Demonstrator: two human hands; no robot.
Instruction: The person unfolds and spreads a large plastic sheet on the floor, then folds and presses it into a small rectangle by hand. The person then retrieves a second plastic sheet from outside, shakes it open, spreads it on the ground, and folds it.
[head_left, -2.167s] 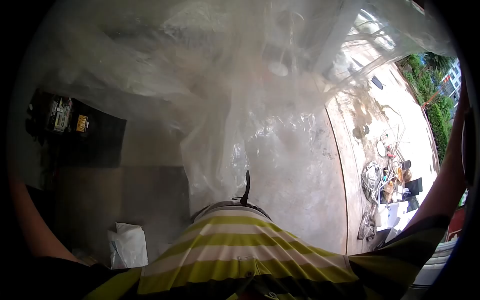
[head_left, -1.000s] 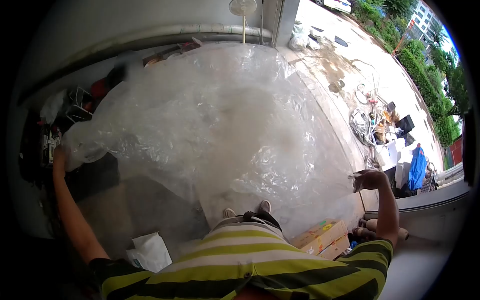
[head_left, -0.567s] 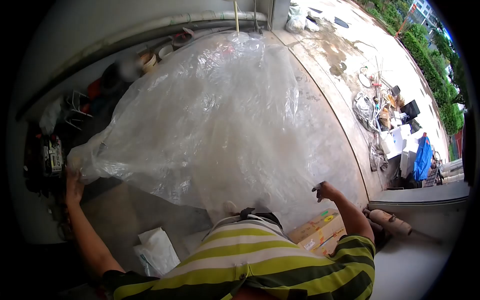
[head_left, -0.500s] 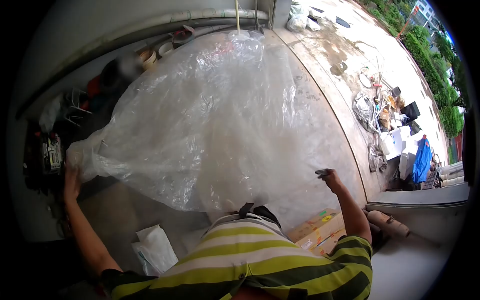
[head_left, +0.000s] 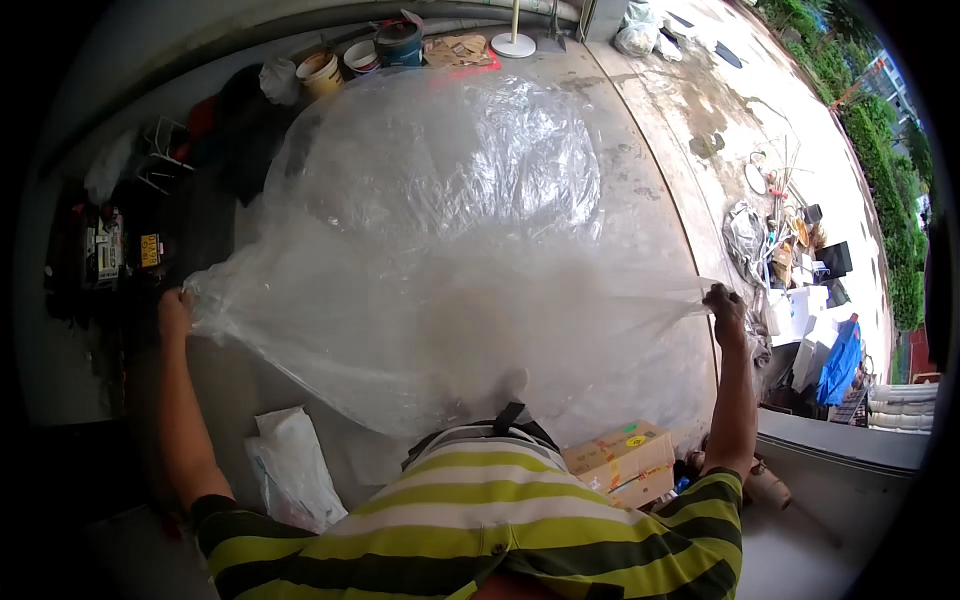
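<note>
A large sheet of clear plastic film [head_left: 400, 210] spreads out in front of me, billowed and wrinkled, with shiny folds at its far part. On the far left, my left hand [head_left: 175, 312] is closed round a bunched edge of the film. My right hand [head_left: 727, 303] is closed on the opposite edge, where the film is drawn into tight folds. Both arms are stretched wide, and the film hangs between them in front of my body. Some dark material shows at the fingers of my right hand; I cannot tell what it is.
A cardboard box [head_left: 625, 462] stands near me on the right, a white bag [head_left: 295, 470] on the left. Buckets [head_left: 398, 45] and a pole on a round white base [head_left: 514, 45] line the back wall. Outside, a blue cloth [head_left: 838, 362] lies among piled odds and ends.
My right hand has moved up and outward, pulling the film's right edge taut. My left hand has shifted slightly up and right. The film's far part has sunk, uncovering the buckets and pole base.
</note>
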